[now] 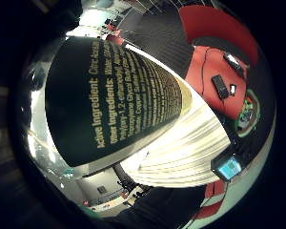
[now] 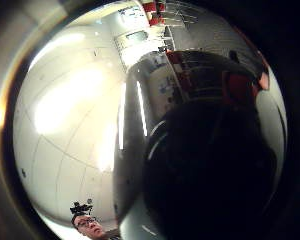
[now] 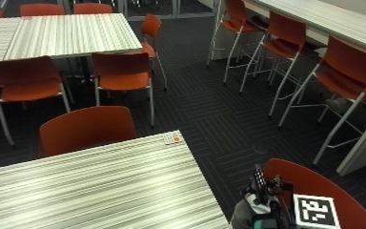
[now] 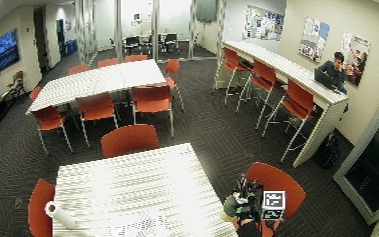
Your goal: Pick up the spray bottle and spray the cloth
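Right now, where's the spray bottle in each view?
Little finger side palm view: spray bottle, black ingredients label, close to the palm.
Thumb side palm view: its dark body fills much.
Outside view: pale shape between striped table and red chair.
Wide outside view: same spot.
Shared landmark: the table, except thumb side.

Glossy, smooth spray bottle (image 1: 114,95) with a matt black printed label — striped laminate-look table (image 3: 94,191), smooth orange plastic chairs (image 3: 85,129).

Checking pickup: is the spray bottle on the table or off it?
Off it: the spray bottle fills both palm views; the right hand is past the table edge, over a red chair.
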### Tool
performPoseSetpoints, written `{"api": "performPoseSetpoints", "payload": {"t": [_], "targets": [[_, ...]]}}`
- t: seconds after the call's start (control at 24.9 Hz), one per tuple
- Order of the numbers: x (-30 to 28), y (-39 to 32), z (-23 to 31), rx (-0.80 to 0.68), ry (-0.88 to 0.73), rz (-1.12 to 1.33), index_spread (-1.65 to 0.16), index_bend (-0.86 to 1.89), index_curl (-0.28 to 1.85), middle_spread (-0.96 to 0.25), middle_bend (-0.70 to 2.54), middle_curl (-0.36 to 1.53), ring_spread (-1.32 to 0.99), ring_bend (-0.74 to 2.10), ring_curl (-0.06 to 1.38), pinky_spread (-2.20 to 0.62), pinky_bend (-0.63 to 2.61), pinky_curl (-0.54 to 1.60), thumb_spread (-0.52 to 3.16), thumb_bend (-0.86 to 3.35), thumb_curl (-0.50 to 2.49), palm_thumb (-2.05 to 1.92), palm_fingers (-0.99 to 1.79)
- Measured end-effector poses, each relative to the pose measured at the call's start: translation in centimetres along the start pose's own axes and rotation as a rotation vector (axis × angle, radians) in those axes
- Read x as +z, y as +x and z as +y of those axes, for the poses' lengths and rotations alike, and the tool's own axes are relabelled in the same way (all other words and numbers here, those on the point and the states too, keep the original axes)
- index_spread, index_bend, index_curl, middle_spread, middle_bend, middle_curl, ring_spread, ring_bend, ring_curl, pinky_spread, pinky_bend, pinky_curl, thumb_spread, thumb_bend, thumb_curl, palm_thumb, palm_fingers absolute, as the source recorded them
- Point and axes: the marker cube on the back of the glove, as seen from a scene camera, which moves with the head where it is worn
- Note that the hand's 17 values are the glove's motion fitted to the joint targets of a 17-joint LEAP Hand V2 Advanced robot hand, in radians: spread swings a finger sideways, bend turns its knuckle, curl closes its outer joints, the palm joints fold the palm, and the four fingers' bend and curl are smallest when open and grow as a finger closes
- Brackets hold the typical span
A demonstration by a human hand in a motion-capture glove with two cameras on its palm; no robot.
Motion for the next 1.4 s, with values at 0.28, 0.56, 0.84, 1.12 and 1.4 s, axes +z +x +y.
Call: {"api": "performPoseSetpoints", "payload": {"t": [0.28, 0.56, 0.84, 1.12, 1.4], "targets": [[3.7, -0.9, 1.9, -0.021, -0.110, 0.060, -0.18, 0.69, 0.55, -0.08, 0.58, 0.51, -0.10, 0.41, 0.39, 0.12, 0.10, 0.08, 0.76, -0.02, 0.65, 1.08, 0.79], [11.9, -3.0, 4.9, -0.061, -0.323, 0.079, -0.18, 0.67, 0.55, -0.07, 0.57, 0.52, -0.10, 0.40, 0.40, 0.12, 0.10, 0.09, 0.72, -0.02, 0.67, 1.08, 0.80], [18.0, -4.0, 7.2, -0.117, -0.494, 0.093, -0.18, 0.66, 0.56, -0.07, 0.56, 0.52, -0.10, 0.39, 0.40, 0.12, 0.10, 0.09, 0.69, -0.02, 0.69, 1.08, 0.81], [19.7, -3.9, 7.8, -0.114, -0.541, 0.139, -0.18, 0.63, 0.56, -0.07, 0.54, 0.52, -0.11, 0.40, 0.41, 0.11, 0.12, 0.11, 0.66, -0.02, 0.70, 1.07, 0.85], [22.1, -1.3, 7.6, 0.066, -0.621, 0.402, -0.18, 0.59, 0.56, -0.06, 0.52, 0.52, -0.12, 0.40, 0.42, 0.10, 0.13, 0.13, 0.63, -0.02, 0.71, 1.07, 0.90]]}}
